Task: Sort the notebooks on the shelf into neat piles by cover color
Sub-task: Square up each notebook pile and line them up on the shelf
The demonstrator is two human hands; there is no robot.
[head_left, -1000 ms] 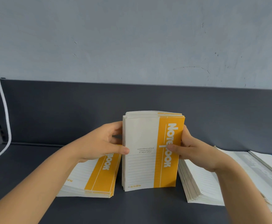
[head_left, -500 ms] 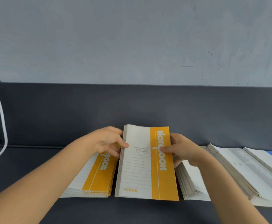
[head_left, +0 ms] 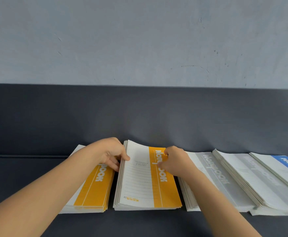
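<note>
A person's left hand [head_left: 109,154] and right hand [head_left: 175,161] are gripping a stack of yellow-banded notebooks [head_left: 139,185] by its side edges, thumbs lying on the top cover, fingers curling round the sides. The stack is lying flat on the dark shelf [head_left: 28,177], sitting between another yellow pile [head_left: 92,194] and grey-banded piles [head_left: 225,185], a blue-banded notebook [head_left: 286,165] lying at far right
</note>
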